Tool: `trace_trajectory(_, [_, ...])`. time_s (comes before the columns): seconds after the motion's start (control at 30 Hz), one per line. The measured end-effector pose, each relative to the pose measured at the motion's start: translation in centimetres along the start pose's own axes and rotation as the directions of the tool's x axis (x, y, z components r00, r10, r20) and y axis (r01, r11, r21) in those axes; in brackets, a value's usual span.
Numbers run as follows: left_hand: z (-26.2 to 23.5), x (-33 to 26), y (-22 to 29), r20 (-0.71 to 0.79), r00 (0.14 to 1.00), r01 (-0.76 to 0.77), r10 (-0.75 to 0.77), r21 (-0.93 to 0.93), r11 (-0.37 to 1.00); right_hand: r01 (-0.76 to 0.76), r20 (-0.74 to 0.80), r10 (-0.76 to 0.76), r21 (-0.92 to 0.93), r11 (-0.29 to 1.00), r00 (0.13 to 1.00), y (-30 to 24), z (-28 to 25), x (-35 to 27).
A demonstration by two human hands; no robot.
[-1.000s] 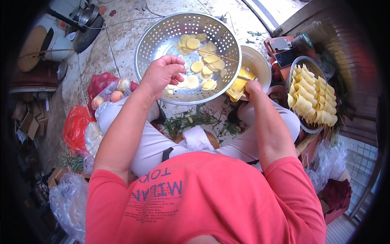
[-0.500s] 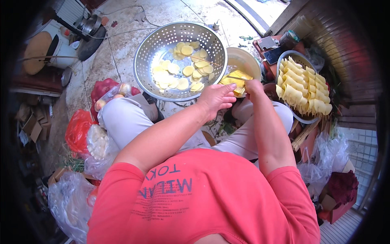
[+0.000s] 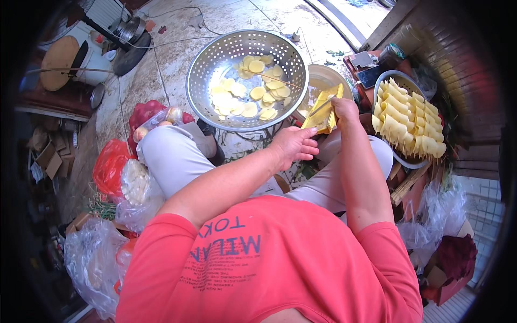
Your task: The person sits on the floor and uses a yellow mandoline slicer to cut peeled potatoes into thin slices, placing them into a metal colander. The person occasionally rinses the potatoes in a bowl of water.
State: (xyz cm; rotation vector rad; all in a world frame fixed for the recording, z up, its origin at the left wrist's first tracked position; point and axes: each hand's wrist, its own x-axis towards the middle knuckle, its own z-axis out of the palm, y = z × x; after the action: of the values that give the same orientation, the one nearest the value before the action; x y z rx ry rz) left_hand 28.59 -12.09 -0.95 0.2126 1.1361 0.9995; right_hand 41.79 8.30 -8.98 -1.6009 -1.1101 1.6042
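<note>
My right hand grips a flat yellow oblong thing by its far right side. It has raised edges and a thin grey bar slanting across it, rather like a vegetable slicer. My left hand lies at its near end, thumb at the near corner and the other fingers loosely stretched out below. Just beyond is a bowl of cloudy liquid, partly covered by the yellow thing. A large metal colander holds pale yellow round slices, apparently potato, with a thin stick among them.
To the right, skewered pale slices are heaped over a basin, with a phone beyond. Onions in a net, a red bag and clear plastic bags lie left. A cable crosses the tiled floor.
The yellow thing has been raised and tilted up, showing more of its length, as my right hand moved up and right. My left hand shifted slightly right and down. The view moved a little.
</note>
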Motion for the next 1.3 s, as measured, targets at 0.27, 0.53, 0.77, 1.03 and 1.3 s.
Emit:
trace_trajectory(0.27, [0.6,-5.4,1.2,0.141,0.989,-0.066,0.045,0.147,0.987,0.358,-0.035,-0.36,0.227,0.906,0.932,-5.6,-1.1,-9.0])
trace_trajectory(0.53, [-5.2,-11.1,-0.2,0.163,0.975,-0.136,0.153,-0.11,0.984,0.266,0.138,-0.409,0.569,0.778,0.902,-7.6,3.4,-17.3])
trace_trajectory(0.77, [-6.0,-16.4,-0.3,-0.123,0.888,-0.456,0.444,-0.371,0.809,-0.048,0.417,-0.16,0.445,0.894,0.894,-3.5,10.7,-21.1])
trace_trajectory(1.03, [-14.0,-19.3,3.4,-0.224,0.93,-0.348,0.292,-0.271,0.898,-0.16,0.67,0.136,-0.027,0.987,0.729,-3.1,10.7,-21.8])
trace_trajectory(1.3, [-17.4,-15.8,8.5,-0.235,0.931,-0.343,0.281,-0.29,0.894,-0.132,0.588,0.122,-0.026,0.991,0.799,-3.5,7.0,-18.1])
